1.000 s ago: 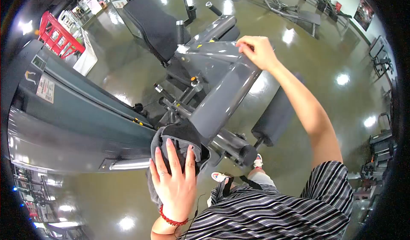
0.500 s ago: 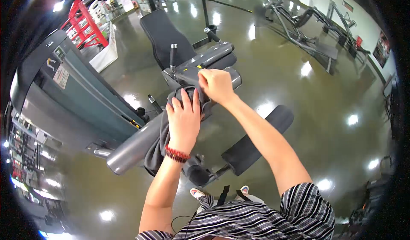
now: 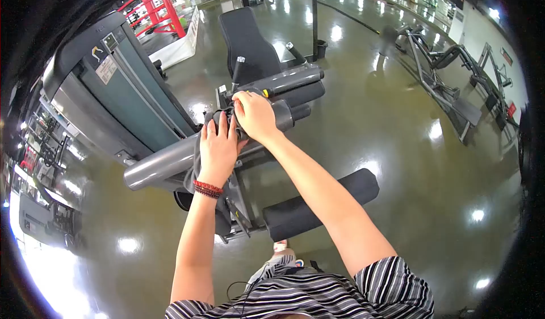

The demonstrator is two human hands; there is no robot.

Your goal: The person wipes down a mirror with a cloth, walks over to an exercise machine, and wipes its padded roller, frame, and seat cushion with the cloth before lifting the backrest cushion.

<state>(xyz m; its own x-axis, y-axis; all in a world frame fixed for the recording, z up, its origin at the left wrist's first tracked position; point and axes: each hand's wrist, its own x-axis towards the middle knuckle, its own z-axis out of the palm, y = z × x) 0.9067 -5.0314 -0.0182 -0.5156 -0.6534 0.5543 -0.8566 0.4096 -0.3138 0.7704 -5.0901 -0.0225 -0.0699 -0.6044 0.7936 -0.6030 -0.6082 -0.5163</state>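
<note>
A dark grey cloth [image 3: 196, 159] is draped over the thick grey tube [image 3: 159, 164] of a leg exercise machine. My left hand [image 3: 218, 154] lies on the cloth with its fingers stretched out flat, a red beaded bracelet on the wrist. Right beside it, my right hand [image 3: 256, 115] has its fingers curled down at the cloth's upper end, over the tube. The fingertips of that hand are partly hidden, but it appears to grip the cloth. Just beyond my hands is a silver-tipped upright handle [image 3: 238, 70].
The machine's black backrest [image 3: 248, 40] stands ahead, its weight tower [image 3: 122, 86] to the left. A black roller pad [image 3: 321, 202] sits low in front of me. Another metal exercise machine [image 3: 440, 86] is at the right, a red frame [image 3: 162, 12] at the far left.
My view has shifted, and the machine sits differently in it. My right hand has come down from just above the cloth onto its upper end. My left hand stays flat on the cloth.
</note>
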